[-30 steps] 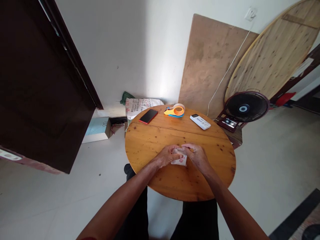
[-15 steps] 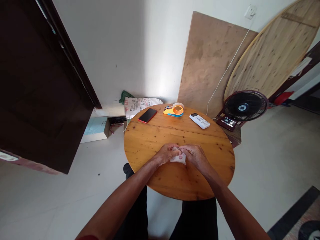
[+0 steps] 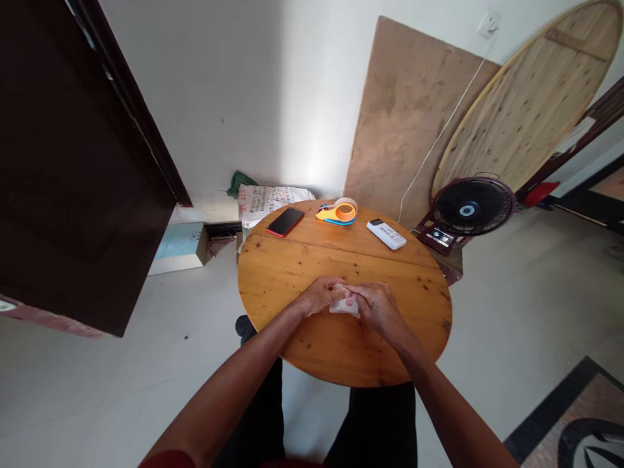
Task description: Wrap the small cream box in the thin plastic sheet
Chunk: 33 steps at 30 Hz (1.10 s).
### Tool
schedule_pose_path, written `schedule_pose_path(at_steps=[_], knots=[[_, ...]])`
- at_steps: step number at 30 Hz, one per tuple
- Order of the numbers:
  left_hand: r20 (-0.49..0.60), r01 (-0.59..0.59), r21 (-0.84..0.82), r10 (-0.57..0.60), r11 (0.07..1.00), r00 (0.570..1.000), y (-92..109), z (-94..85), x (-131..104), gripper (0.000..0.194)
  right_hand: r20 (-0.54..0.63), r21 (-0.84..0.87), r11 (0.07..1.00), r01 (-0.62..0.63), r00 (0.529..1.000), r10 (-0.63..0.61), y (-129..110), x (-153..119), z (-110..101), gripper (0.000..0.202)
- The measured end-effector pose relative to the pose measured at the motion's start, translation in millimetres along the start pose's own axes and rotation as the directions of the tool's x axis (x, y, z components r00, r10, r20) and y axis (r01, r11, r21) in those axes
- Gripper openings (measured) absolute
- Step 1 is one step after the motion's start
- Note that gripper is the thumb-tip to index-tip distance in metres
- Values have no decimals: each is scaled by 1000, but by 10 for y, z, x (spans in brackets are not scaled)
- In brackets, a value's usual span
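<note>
Table: pkt edge prob. btwn fingers

"What sort of place is this?"

"A room in a home, by the look of it. A fan perches on a low stand near a small round wooden desk."

"Couldn't it be a workshop?"

"The fittings look domestic: a dark door at left, a plain white wall with a socket, and a smooth, pale floor with a dark-bordered pattern at right."

"And along the wall?"

"Household odds and ends: a printed sack, a box, a leaning board and a big round panel."

"Anything personal?"

"A phone on the desk."
</note>
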<state>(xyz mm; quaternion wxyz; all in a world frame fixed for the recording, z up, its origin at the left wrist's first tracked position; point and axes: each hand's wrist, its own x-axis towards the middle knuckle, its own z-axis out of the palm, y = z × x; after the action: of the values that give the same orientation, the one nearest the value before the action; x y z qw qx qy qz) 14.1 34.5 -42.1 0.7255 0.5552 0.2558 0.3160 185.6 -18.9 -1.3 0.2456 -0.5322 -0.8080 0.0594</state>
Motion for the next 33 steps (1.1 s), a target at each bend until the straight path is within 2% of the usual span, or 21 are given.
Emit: schedule_pose_path(at_steps=[4, 8, 15, 19, 25, 30, 33], knots=[[43, 13, -7, -13, 1000, 999, 58, -60, -54, 39, -32, 13, 1000, -8, 999, 8, 18, -1, 22, 25], [50, 8, -10, -7, 1000, 999, 89, -34, -70, 40, -26, 59, 997, -53, 998, 54, 36, 47, 24, 27], [11, 3, 53, -3, 999, 1000, 68, 5, -7, 42, -113, -155, 988, -24, 994, 6, -25, 44, 63, 22], [-12, 5, 99, -4, 995, 1000, 54, 7, 16, 37, -117, -123, 991, -44, 993, 30, -36, 46, 85, 23], [-39, 46, 135, -41, 990, 998, 115, 6, -5, 30, -182, -140, 989, -56, 983, 29, -81, 13, 122, 23], [-46, -7, 254, 19, 967, 999, 124, 3, -16, 28, -263, -120, 992, -33, 965, 0, -107, -66, 174, 20], [-54, -15, 267, 30, 964, 998, 110, 10, -8, 28, -312, -102, 994, -38, 950, 5, -82, -76, 211, 20]])
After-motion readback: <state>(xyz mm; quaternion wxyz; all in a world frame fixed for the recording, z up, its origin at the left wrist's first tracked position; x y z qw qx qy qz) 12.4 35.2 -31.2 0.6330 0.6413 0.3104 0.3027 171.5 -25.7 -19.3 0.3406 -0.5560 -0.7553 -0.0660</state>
